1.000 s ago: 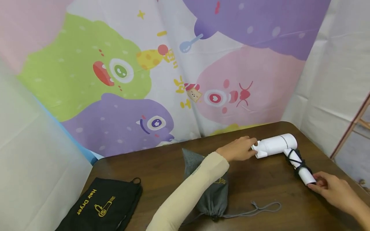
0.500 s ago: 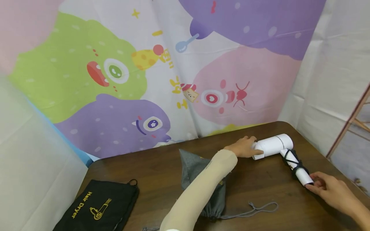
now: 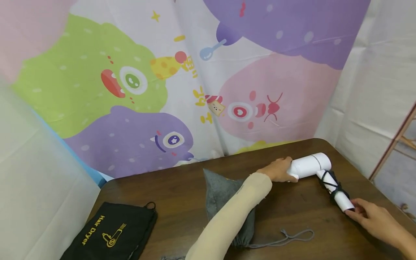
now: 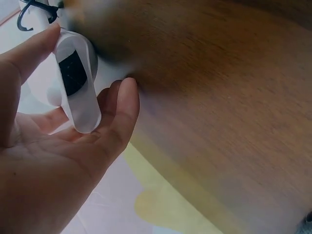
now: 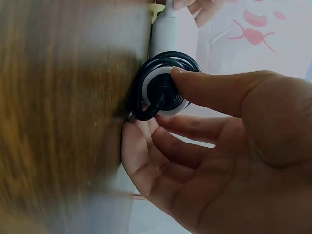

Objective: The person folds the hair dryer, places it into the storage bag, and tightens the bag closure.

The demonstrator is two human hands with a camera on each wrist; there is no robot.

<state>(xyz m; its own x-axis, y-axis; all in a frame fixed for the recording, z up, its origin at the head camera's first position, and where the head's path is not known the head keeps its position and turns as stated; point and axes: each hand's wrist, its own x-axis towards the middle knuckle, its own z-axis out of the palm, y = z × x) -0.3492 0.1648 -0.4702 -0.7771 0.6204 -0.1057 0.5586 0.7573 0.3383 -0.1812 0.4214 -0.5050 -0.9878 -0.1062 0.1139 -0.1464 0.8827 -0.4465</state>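
A white hair dryer (image 3: 307,166) lies on the right part of the wooden table, its black cord (image 3: 338,189) wound round the handle. My left hand (image 3: 276,170) grips the flat nozzle at its left end. In the left wrist view the thumb lies on one side of the nozzle (image 4: 87,109), with fingers curled round the other. My right hand (image 3: 378,220) holds the handle's lower end. Up close in the right wrist view, the thumb presses the end rim by the coiled cord (image 5: 183,61) while the fingers curl beneath.
A grey drawstring pouch (image 3: 219,193) lies mid-table, partly under my left forearm, its cord (image 3: 284,238) trailing right. At the front left lies a black bag (image 3: 113,227) printed "Hair Dryer". A cartoon-patterned cloth (image 3: 201,79) hangs behind the table (image 3: 169,202).
My left hand has moved right and closed round the hair dryer's nozzle. The right hand stays at the handle end, and the dryer lies nearly as before.
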